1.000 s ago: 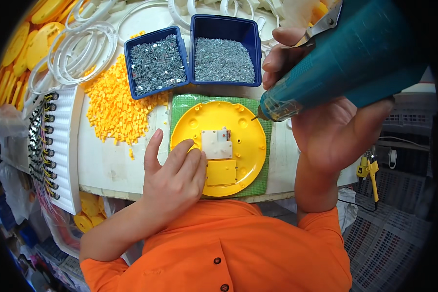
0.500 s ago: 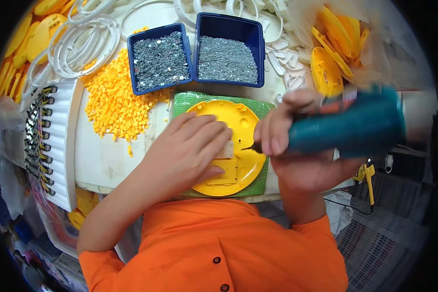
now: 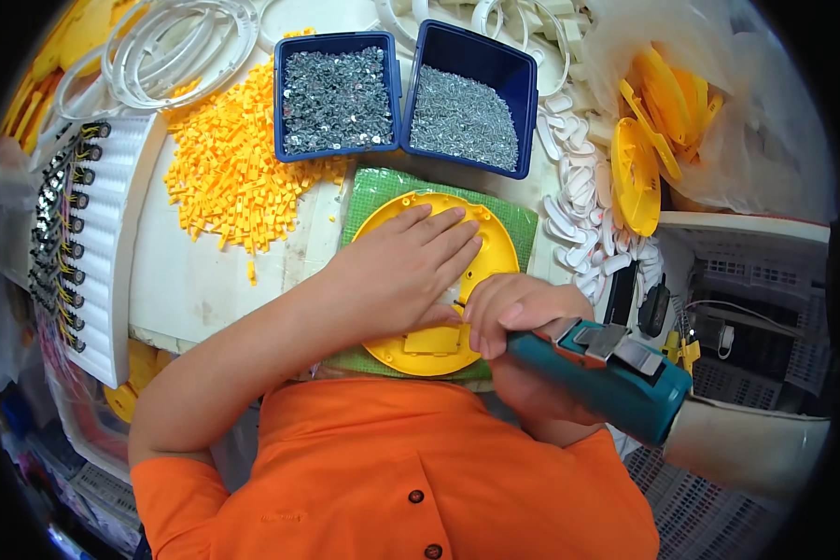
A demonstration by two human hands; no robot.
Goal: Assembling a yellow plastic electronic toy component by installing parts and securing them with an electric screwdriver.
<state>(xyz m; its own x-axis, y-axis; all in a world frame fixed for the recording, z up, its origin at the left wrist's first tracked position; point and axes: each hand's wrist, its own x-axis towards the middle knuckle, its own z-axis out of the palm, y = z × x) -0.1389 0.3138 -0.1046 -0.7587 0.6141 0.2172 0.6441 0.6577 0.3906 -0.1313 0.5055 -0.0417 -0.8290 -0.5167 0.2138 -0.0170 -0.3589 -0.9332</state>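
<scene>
On a green cutting mat [image 3: 383,189] lies a round yellow plastic cover [image 3: 497,245], its raised posts and holes facing up. My left hand [image 3: 406,271] rests flat across its left half with fingers stretched out, hiding what is beneath the palm. My right hand [image 3: 532,308] is wrapped around a teal electric screwdriver [image 3: 607,369], whose body slants down to the right. The tool's front end points at the middle of the cover, close to my left thumb; its tip is mostly hidden by my fingers.
Two blue bins, one of small metal parts [image 3: 336,103] and one of screws [image 3: 462,117], stand behind the mat. Left are loose yellow pieces [image 3: 229,177], white rings [image 3: 121,56] and a white foam tray [image 3: 126,252] beside wired parts. White clips [image 3: 579,201] and bagged yellow covers [image 3: 637,177] sit right.
The screwdriver has swung from nearly level to slanting, and my right hand has come closer to my left over the cover. The whole view has shifted slightly.
</scene>
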